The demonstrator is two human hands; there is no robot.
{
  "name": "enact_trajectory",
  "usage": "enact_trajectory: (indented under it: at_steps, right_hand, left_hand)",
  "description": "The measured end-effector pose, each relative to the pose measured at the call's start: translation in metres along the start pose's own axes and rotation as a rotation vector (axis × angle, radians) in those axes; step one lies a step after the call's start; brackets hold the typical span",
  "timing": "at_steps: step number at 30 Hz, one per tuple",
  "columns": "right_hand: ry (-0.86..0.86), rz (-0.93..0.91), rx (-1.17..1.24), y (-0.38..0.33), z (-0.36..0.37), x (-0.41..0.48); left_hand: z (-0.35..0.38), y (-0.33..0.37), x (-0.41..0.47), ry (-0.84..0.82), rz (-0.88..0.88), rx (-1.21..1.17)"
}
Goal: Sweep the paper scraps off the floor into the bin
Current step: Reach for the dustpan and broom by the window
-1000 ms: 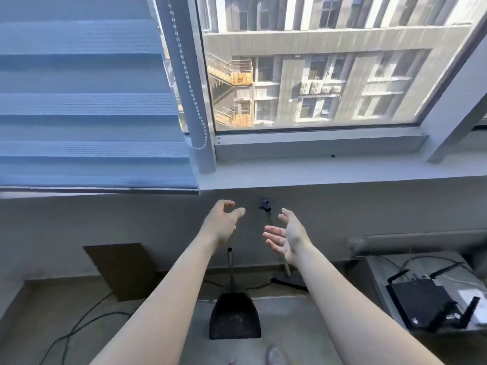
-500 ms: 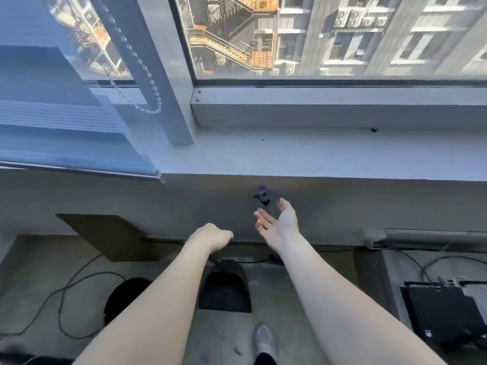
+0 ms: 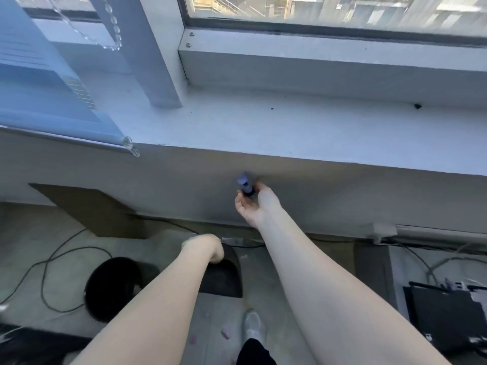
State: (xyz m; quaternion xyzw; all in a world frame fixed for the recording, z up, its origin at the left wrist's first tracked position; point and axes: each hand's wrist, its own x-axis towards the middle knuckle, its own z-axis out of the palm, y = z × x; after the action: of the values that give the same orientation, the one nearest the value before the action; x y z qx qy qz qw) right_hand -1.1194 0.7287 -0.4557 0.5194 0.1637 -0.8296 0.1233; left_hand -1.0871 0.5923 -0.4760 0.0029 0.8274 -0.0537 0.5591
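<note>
paper scraps (image 3: 225, 334): pink, on floor | bin (image 3: 110, 288): black, round, left of dustpan (image 3: 224, 283)

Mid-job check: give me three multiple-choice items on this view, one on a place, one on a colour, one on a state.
1. The bin stands: A left of the dustpan; B on the sill; C behind the blind.
2. The paper scraps are: A white; B pink; C green.
3. The left hand's fingers are: A spread flat; B curled; C out of view.
1A, it sits on the floor left of the dustpan; 2B, pink bits lie by the shoe; 3B, it shows as a fist over the dustpan.
</note>
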Motion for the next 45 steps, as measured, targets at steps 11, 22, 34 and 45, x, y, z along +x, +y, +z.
enact_trajectory:
  at_steps: [11, 22, 34, 45]
  right_hand:
    - [0.241, -0.05, -0.115, 0.062, -0.073, -0.023]
    - [0.32, -0.157, -0.341, 0.172, -0.14, -0.138]
    - [0.31, -0.295, -0.8, 0.305, -0.169, -0.28]
    - [0.353, -0.326, -0.853, 0.361, -0.228, -0.344]
  left_hand:
    - [0.074, -0.048, -0.008, -0.098, 0.118, 0.025]
    - [0.179, -0.147, -0.079, -0.156, 0.068, -0.925]
    - [0.307, -0.248, -0.185, -0.282, 0.083, -1.634]
    - [0.391, -0.283, -0.258, -0.278, 0.119, -1.631]
